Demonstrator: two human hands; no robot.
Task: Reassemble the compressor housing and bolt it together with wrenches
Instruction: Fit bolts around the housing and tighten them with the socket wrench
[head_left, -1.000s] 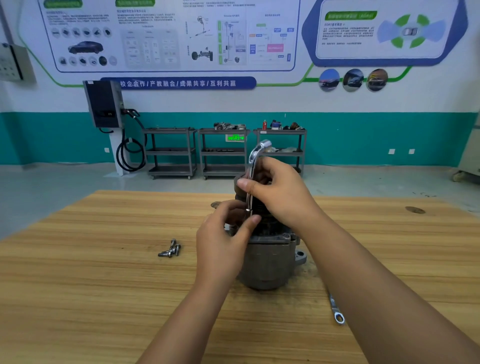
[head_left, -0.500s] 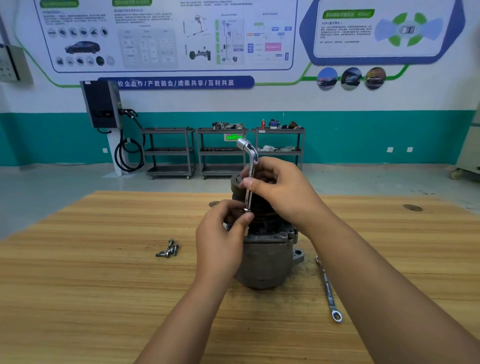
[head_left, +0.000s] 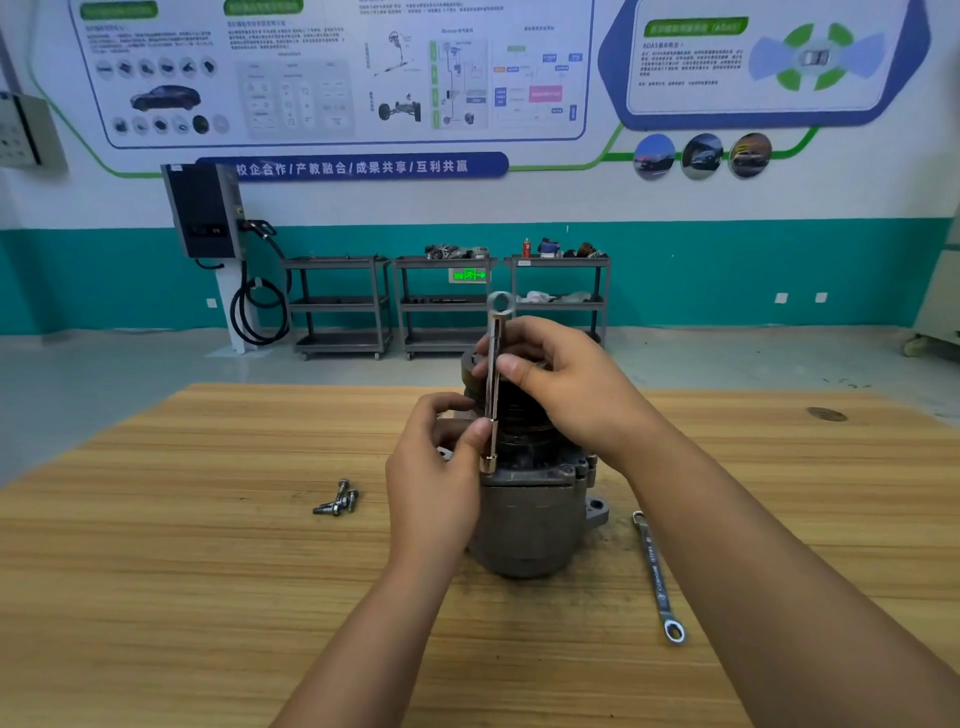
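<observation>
The right hand (head_left: 566, 384) is curled, thumb and fingertips pinching the upper shaft of a bent socket wrench (head_left: 491, 395) that stands upright. The left hand (head_left: 436, 467) is curled too, its thumb and forefinger pinching the same shaft lower down, just above the socket end. That socket end sits at the upper edge of the grey compressor (head_left: 524, 514), on its 9 o'clock side. The compressor stands upright in the middle of the wooden tabletop (head_left: 208, 571).

Both hands cover much of the compressor: the right hand hides the top from about 12 to 3 o'clock, and the left hand and forearm hide the body's 9 o'clock flank. Whatever the socket sits on cannot be seen. The wrench's bent upper end points towards the camera, so only its round opening shows.

There are two hands, one compressor and two wrenches. The second is a flat ring wrench (head_left: 657, 577) lying on the tabletop at 4 o'clock from the compressor, apart from it, its upper tip next to the right forearm. A small heap of bolts (head_left: 337, 501) lies at 9 o'clock from the compressor, well clear of it. They overlap, so at least three can be made out but not an exact number. Three shelf carts (head_left: 343, 304) stand along the far wall.
</observation>
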